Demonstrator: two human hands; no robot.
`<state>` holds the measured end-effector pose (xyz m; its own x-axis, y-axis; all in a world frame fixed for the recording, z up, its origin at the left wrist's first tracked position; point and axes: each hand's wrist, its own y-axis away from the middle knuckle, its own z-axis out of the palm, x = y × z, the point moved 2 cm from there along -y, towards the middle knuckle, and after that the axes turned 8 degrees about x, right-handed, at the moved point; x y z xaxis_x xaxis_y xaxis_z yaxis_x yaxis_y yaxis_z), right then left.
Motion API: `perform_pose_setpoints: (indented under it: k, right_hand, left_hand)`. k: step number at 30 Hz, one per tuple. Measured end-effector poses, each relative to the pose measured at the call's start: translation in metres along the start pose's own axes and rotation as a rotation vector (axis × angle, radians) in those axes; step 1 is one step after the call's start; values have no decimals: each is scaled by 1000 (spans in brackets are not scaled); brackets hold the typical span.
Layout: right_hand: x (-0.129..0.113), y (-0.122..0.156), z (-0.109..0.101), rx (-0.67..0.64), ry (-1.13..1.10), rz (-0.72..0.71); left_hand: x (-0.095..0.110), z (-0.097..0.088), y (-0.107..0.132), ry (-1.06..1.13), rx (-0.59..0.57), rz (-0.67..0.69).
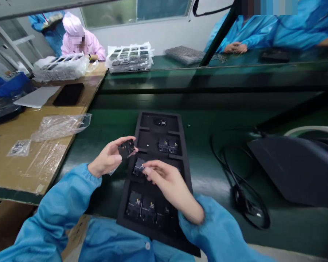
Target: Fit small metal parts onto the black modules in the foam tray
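hands each pinching a module (126,148)
left hand (108,161), ten o'clock of right hand (168,182), holds by fingertips only; module could drop.

Wide open on the green belt (221,109) far of the tray (184,145); right side's blocked by a cable (243,202) and grey cover (295,171), left by a plastic bag (60,125).

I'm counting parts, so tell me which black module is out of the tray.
The module pinched in the left hand, over the left edge of the tray; the others sit in compartments.
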<state>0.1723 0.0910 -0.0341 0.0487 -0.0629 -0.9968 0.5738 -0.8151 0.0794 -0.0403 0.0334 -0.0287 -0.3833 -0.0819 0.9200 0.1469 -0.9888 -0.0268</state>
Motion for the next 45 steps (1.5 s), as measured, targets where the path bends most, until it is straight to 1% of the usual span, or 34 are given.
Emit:
perform_pose_setpoints:
  k: [2, 3, 5, 7, 9, 13, 17, 23, 27, 29, 31, 32, 33, 34, 37, 38, 39, 42, 45]
  right_hand:
    - [-1, -7, 26, -119, -214, 127]
    - [-1, -9, 36, -150, -308, 171]
    - [3, -11, 48, -143, -439, 206]
    - [8, -12, 54, -95, -478, 198]
    - [16, -13, 55, -52, -465, 193]
    - [29, -15, 54, -9, -407, 178]
    - [38, -19, 53, 6, -345, 162]
    - [42, -23, 53, -4, -317, 166]
    - [44, -24, 51, 7, -332, 203]
    - [45, -25, 49, 29, -350, 235]
    - [46, -27, 48, 39, -342, 270]
    - [46, -28, 48, 46, -335, 281]
    - [46, -28, 48, 59, -340, 290]
    - [46, -28, 48, 82, -361, 293]
    - [46, -27, 48, 149, -453, 264]
    - [46, -26, 48, 153, -459, 245]
    - [47, -26, 48, 152, -446, 226]
    - [50, -25, 48, 120, -348, 172]
    - [52, -23, 48, 74, -191, 101]
  left_hand:
    - [2, -1, 13, -91, -61, 46]
    - [3, -2, 17, -144, -78, 77]
    - [0, -8, 24, -234, -84, 122]
    - [-5, -16, 28, -298, -77, 136]
    - [-12, -22, 32, -357, -77, 155]
    - [-24, -31, 35, -479, -46, 233]
    - [-30, -36, 35, -565, -28, 248]
    - [-31, -37, 33, -611, -38, 247]
    - [-28, -37, 33, -623, -44, 240]
    - [-24, -36, 33, -661, -86, 237]
    - [-23, -34, 33, -701, -149, 211]
    - [-23, -33, 33, -703, -163, 183]
    - [-24, -32, 33, -684, -149, 146]
    - [-26, -33, 33, -648, -107, 99]
    - [-33, -35, 34, -512, 94, -47]
    - [-36, -36, 34, -477, 140, -95]
    - [-39, -37, 33, -446, 162, -141]
    - [-45, -39, 31, -368, 168, -239]
    - [-48, -41, 29, -378, 211, -221]
